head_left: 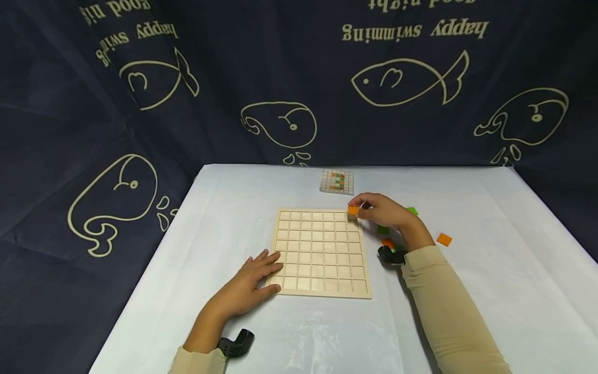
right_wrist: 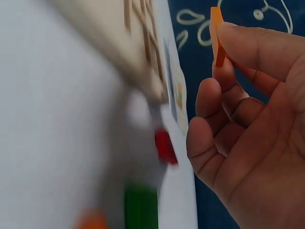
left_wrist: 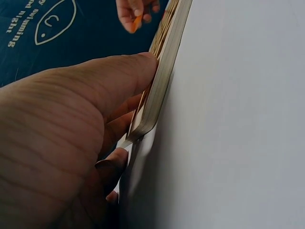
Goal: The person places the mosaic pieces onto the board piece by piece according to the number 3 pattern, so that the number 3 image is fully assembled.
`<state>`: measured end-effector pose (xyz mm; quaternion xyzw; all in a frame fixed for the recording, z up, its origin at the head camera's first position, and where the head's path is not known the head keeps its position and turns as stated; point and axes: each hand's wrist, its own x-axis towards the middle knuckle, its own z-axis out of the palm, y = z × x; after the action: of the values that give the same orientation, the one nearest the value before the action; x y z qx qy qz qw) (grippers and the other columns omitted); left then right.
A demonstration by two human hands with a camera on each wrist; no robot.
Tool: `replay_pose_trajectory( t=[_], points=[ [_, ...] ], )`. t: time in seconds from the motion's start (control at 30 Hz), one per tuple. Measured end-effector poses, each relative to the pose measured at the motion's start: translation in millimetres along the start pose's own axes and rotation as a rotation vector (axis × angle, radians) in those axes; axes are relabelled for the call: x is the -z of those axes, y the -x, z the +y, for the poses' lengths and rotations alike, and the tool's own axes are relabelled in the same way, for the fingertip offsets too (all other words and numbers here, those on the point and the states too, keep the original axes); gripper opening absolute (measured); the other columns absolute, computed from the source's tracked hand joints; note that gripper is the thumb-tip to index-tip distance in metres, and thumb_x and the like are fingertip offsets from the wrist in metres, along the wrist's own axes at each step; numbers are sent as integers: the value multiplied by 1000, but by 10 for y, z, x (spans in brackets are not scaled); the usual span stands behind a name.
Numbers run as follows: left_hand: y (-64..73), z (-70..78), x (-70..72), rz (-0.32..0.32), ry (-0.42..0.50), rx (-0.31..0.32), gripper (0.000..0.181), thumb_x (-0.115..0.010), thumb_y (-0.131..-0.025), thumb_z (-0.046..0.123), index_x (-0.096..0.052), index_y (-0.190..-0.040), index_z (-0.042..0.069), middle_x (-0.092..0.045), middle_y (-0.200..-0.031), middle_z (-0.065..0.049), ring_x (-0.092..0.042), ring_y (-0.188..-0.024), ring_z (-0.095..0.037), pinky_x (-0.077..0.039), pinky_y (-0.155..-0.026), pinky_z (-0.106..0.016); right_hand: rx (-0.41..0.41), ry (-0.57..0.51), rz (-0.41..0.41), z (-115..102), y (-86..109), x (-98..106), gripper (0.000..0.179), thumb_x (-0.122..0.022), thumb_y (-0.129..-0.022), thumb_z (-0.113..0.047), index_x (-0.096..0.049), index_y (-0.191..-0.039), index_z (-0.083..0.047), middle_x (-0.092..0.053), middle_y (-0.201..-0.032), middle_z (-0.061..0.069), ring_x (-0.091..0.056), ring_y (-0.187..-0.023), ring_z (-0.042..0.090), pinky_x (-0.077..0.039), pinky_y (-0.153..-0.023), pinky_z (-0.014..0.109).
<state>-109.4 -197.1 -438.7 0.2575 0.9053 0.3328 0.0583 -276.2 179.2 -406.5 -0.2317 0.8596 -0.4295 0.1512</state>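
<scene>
A wooden grid board [head_left: 317, 254] lies flat on the white table. Above its far right corner, my right hand [head_left: 380, 209] pinches an orange square tile [head_left: 353, 210] between thumb and fingers. The right wrist view shows this orange tile [right_wrist: 218, 36] edge-on, held clear of the board. My left hand [head_left: 249, 283] rests at the board's near left corner, its fingers spread over the left edge. In the left wrist view, the thumb of the left hand [left_wrist: 71, 100] touches the board's edge [left_wrist: 162, 81], with other fingers partly hidden behind it.
Right of the board lie loose tiles: a green tile [head_left: 383, 229], an orange tile [head_left: 388, 242], another orange tile [head_left: 444, 239] and a red tile [right_wrist: 165, 146]. A pattern card [head_left: 337, 182] lies beyond the board. A dark printed cloth [head_left: 280, 62] hangs behind the table.
</scene>
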Motion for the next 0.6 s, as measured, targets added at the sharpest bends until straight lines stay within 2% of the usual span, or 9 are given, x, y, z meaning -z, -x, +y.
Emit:
replay_pose_trajectory(
  t=[0.27,0.6],
  points=[
    [-10,19,-2,-6,-4,8,51,-68,-95,28,-58,-138,3,-40,-155,-11,-22,-148,-36,-12,-115,-64,9,-12,-44,-190,-209,-208,31,-57,-99,-8,-62,-129,-5,-58,-117,11,-51,-97,27,-45,-79,39],
    [-13,24,-3,1,-15,6,50,-70,-94,26,-59,-138,3,-41,-154,-11,-23,-147,-36,-13,-114,-65,79,-3,-76,-340,-403,-442,32,-56,-97,-6,-62,-129,-5,-59,-116,9,-53,-92,25,-46,-79,39]
  ],
)
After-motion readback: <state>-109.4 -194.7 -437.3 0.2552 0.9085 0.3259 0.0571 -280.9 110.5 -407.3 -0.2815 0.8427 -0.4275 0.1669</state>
